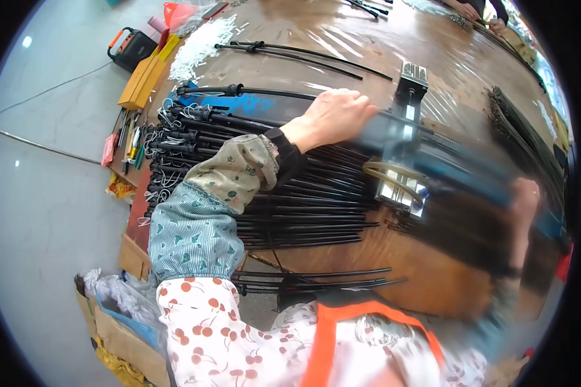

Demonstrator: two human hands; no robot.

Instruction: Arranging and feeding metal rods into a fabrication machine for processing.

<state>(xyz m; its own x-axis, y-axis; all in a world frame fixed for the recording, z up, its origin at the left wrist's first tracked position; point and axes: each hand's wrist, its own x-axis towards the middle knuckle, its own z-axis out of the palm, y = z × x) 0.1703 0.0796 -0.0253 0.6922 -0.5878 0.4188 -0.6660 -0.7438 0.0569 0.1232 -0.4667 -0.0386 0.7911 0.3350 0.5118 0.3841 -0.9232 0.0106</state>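
My left hand (pixel 334 117) is closed around a long thin black rod (pixel 271 93), whose collared end points left over the table. The rod's other end runs right, past a metal fixture (pixel 413 76), into a motion blur. Over the table's right side, my right hand (pixel 525 201) is smeared by motion. Its fingers cannot be made out, nor can whether it holds anything. Under my left forearm lies a thick row of black rods (pixel 303 209), with collars and white cord loops at their left ends. A pale curved hose (pixel 394 169) loops beside the fixture's near end.
Two black rods (pixel 310 55) lie farther back, near a heap of small white pieces (pixel 203 48). A yellow box (pixel 142 84) and hand tools (pixel 132 145) line the left edge. Dark thin rods (pixel 523 135) are piled at right. Another person's hands (pixel 481 18) work at the far right.
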